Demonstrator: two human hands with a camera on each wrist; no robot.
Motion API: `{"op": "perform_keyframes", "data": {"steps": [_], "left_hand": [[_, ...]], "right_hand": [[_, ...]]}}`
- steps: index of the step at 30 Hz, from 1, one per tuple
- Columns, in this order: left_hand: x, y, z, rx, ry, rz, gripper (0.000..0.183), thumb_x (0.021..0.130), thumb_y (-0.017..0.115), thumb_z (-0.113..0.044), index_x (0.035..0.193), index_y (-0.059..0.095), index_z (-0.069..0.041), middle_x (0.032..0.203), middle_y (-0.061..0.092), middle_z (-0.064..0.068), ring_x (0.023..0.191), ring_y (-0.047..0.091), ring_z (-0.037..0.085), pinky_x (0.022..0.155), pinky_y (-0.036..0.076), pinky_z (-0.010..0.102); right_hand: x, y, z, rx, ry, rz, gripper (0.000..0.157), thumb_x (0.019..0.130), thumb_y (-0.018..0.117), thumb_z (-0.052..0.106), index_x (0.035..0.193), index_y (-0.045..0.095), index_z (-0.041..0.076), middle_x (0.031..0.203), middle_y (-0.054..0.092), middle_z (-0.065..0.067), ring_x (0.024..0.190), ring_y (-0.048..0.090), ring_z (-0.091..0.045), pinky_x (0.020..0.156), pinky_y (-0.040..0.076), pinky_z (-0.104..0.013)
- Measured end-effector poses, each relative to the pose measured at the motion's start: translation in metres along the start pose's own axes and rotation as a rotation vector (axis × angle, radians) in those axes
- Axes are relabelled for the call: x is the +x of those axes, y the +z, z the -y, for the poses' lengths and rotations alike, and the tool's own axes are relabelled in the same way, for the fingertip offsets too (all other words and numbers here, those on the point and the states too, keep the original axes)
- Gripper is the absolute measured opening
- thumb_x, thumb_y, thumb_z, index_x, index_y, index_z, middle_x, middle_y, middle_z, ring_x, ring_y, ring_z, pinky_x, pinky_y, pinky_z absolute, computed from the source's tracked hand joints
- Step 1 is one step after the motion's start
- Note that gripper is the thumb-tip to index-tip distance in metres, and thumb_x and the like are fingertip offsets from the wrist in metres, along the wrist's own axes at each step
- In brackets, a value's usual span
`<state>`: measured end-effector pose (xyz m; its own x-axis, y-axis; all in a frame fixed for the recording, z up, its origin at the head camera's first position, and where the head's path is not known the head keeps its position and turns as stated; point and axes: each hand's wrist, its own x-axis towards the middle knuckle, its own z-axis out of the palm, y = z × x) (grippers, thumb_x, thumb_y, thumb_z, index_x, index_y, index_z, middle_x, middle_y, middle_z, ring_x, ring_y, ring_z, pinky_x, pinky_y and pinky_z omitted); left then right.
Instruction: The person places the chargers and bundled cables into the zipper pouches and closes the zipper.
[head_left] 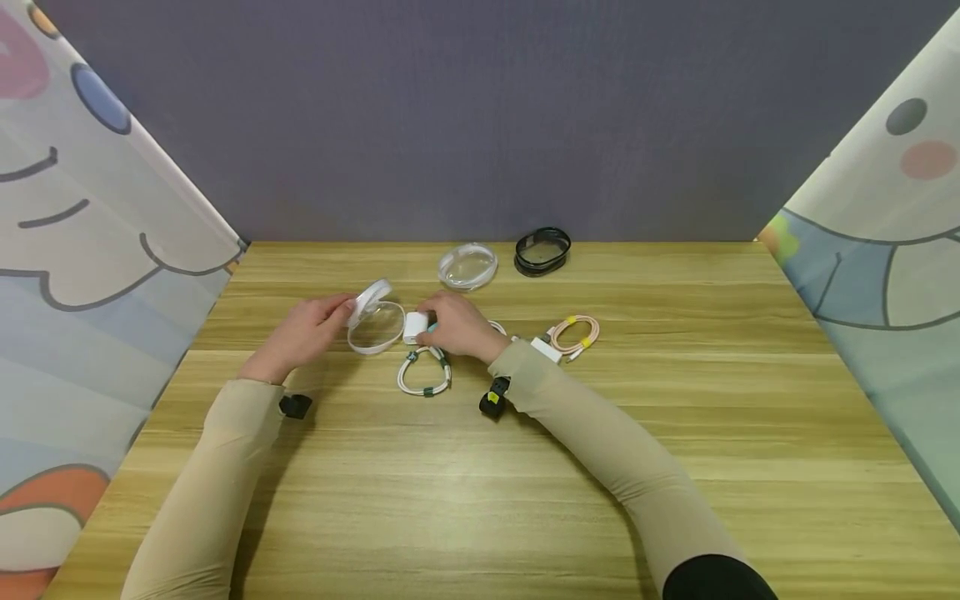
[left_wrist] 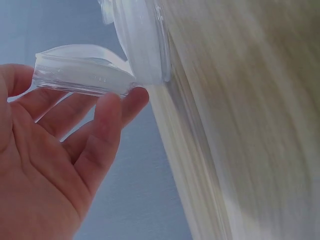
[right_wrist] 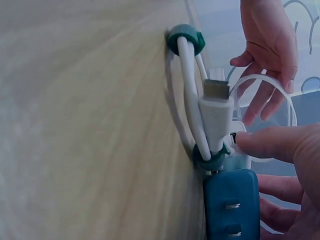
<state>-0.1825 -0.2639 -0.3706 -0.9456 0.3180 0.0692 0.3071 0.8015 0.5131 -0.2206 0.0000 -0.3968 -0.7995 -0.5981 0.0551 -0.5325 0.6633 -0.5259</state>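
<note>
My left hand holds the raised lid of a round clear case between thumb and fingers. The case's lower half rests on the table, hinged to that lid. Close to its right edge, my right hand pinches a white charger plug, with the thumb on it in the right wrist view. A coiled white cable with green ties lies just in front. Beside the cable's white connector sits a blue-green charger plug with two metal prongs, mostly covered by my right hand in the head view.
Behind the hands lie another clear round case and a black-rimmed one. To the right are a white adapter and a pink coiled cable with yellow ties. A grey wall bounds the table's back edge.
</note>
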Motion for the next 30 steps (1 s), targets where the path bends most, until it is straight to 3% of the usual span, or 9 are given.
{"op": "perform_keyframes", "data": {"steps": [5, 12, 21, 30], "left_hand": [[-0.002, -0.001, 0.000, -0.054, -0.028, 0.003, 0.052, 0.109, 0.035, -0.037, 0.137, 0.057, 0.001, 0.123, 0.064, 0.025, 0.117, 0.057, 0.041, 0.098, 0.042, 0.057], [-0.001, 0.001, 0.000, -0.050, -0.061, 0.008, 0.055, 0.107, 0.037, -0.043, 0.138, 0.058, -0.003, 0.127, 0.063, 0.021, 0.118, 0.057, 0.038, 0.099, 0.041, 0.057], [0.000, 0.002, -0.002, -0.025, -0.063, 0.009, 0.057, 0.106, 0.039, -0.049, 0.137, 0.059, -0.005, 0.120, 0.066, 0.019, 0.098, 0.061, 0.032, 0.085, 0.046, 0.051], [0.000, 0.008, -0.005, -0.017, -0.053, -0.028, 0.051, 0.105, 0.043, -0.049, 0.129, 0.065, -0.009, 0.113, 0.069, 0.019, 0.099, 0.068, 0.035, 0.076, 0.051, 0.048]], "right_hand": [[0.000, -0.003, -0.002, 0.023, 0.005, -0.039, 0.042, 0.085, 0.078, 0.027, 0.121, 0.070, 0.006, 0.107, 0.066, -0.004, 0.095, 0.057, -0.015, 0.084, 0.046, -0.029], [-0.003, -0.005, -0.003, 0.082, 0.016, -0.094, 0.049, 0.085, 0.077, 0.026, 0.128, 0.067, 0.004, 0.112, 0.065, -0.006, 0.098, 0.056, -0.016, 0.085, 0.046, -0.030], [-0.003, -0.007, 0.002, 0.105, 0.036, -0.128, 0.050, 0.085, 0.079, 0.029, 0.127, 0.067, 0.006, 0.115, 0.063, -0.006, 0.102, 0.058, -0.018, 0.087, 0.046, -0.030], [0.001, -0.005, 0.013, 0.112, 0.039, -0.128, 0.051, 0.086, 0.080, 0.029, 0.128, 0.066, 0.004, 0.118, 0.065, -0.008, 0.105, 0.059, -0.020, 0.089, 0.046, -0.029]]}}
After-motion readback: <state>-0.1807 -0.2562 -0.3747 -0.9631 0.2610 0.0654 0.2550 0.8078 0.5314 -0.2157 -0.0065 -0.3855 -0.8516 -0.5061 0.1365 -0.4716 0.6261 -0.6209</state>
